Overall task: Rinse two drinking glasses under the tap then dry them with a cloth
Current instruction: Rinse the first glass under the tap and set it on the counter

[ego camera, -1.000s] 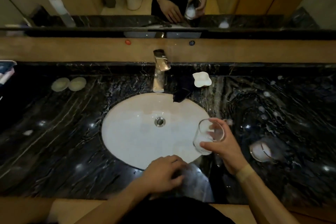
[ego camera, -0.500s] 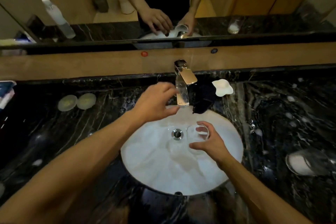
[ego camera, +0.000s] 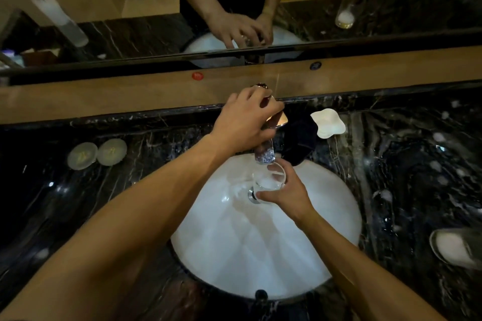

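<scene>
With the left hand [ego camera: 245, 122] curled over the tap [ego camera: 264, 150] lever at twelve o'clock and the right hand [ego camera: 285, 191] gripping the glass [ego camera: 268, 180] under the spout above the basin [ego camera: 339, 216], a wet grip could let it slip and crack.

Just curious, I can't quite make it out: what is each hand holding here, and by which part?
The right hand grips a drinking glass round its side wall, under the spout. The left hand grips the tap at its top lever.
</scene>
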A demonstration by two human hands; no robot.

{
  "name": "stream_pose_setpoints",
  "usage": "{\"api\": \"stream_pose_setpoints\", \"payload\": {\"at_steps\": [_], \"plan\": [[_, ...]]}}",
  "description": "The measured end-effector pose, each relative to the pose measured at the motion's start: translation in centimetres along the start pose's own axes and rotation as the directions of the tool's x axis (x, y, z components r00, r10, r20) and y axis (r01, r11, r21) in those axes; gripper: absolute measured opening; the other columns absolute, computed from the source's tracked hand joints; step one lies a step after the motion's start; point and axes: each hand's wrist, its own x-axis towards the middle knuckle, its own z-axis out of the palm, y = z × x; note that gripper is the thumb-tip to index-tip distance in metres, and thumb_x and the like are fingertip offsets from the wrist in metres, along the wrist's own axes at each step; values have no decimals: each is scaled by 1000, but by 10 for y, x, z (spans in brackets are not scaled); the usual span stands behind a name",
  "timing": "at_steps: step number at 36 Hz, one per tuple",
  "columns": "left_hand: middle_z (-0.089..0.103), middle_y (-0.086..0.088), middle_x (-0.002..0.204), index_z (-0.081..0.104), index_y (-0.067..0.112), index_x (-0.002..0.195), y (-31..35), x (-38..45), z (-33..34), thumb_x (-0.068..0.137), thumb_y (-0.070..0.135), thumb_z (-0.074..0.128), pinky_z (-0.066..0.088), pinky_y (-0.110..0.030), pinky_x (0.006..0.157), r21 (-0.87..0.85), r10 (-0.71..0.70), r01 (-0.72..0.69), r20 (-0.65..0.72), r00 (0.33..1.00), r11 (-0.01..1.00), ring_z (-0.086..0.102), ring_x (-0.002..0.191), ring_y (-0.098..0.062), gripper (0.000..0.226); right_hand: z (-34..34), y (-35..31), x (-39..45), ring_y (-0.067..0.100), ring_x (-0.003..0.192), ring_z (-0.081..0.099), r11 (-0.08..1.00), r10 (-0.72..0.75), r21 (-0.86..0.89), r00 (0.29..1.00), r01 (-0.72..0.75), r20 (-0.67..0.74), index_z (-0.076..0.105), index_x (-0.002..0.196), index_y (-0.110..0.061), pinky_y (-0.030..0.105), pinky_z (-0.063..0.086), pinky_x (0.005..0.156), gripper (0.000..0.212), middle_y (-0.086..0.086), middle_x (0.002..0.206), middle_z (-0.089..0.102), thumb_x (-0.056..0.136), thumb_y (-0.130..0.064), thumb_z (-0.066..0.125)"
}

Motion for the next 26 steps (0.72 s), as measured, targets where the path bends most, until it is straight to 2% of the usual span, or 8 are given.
{"api": "stream_pose_setpoints", "payload": {"at_steps": [7, 9, 11, 16, 19, 22, 24, 26], "plan": [[53, -14, 134, 52, 26, 134, -1, 1, -2, 90, 48, 59, 51, -44, 78, -14, 22, -23, -71, 997, 1000, 54, 120, -32, 49, 1, 1, 4, 9, 121, 54, 1000, 17, -8, 1000, -17, 18, 45, 135, -36, 13, 43, 81, 85, -21, 125, 57, 66, -16, 90], [52, -11, 135, 51, 28, 135, 1, 2, -6, 93, 48, 55, 45, -37, 65, -51, -16, 12, -91, 996, 999, 54, 118, -28, 47, 1, -1, 5, 9, 120, 54, 1000, 10, -18, 1000, -10, 25, 44, 136, -36, 6, 42, 74, 85, -19, 127, 56, 67, -16, 89], [50, -8, 136, 50, 29, 135, 2, 3, -9, 94, 49, 53, 39, -34, 63, -74, -45, 39, -88, 995, 996, 54, 117, -27, 46, 0, -2, 6, 9, 119, 53, 1000, 7, -21, 1000, -6, 29, 44, 136, -35, 5, 42, 70, 84, -16, 129, 56, 68, -15, 89], [49, -8, 137, 49, 30, 135, 2, 4, -9, 93, 47, 52, 39, -33, 62, -99, -59, 52, -70, 996, 994, 57, 112, -28, 46, 2, -1, 10, 11, 118, 55, 999, -9, -34, 1000, 9, 16, 44, 131, -42, 22, 48, 84, 86, -14, 128, 57, 64, -17, 90], [48, -6, 139, 49, 31, 136, 2, 4, -7, 93, 48, 51, 40, -34, 62, -109, -72, 64, -72, 995, 992, 57, 114, -27, 46, 2, 2, 10, 12, 116, 55, 999, -13, -40, 1000, 14, 12, 44, 130, -44, 25, 49, 87, 86, -13, 127, 58, 63, -17, 91], [46, -6, 144, 44, 32, 142, -1, 0, -4, 93, 48, 53, 51, -37, 68, -157, -66, 52, -85, 994, 986, 53, 122, -25, 52, 3, 4, 11, 10, 115, 55, 999, -10, -51, 1000, 11, 9, 44, 130, -44, 27, 49, 91, 86, -16, 124, 57, 63, -18, 91], [41, -6, 149, 38, 33, 148, -3, -9, 1, 93, 47, 55, 52, -39, 84, -228, -84, 57, -112, 990, 972, 48, 129, -23, 60, 3, 6, 10, 9, 115, 55, 999, -10, -50, 1000, 11, 12, 44, 128, -46, 29, 50, 94, 85, -17, 123, 57, 63, -18, 91], [38, -4, 153, 35, 31, 151, -6, -29, 8, 92, 45, 55, 47, -40, 100, -338, -185, 119, -170, 968, 933, 43, 135, -21, 64, 2, 7, 10, 10, 115, 55, 999, -9, -49, 1000, 10, 14, 43, 127, -47, 30, 50, 95, 85, -17, 124, 57, 63, -18, 91]]}}
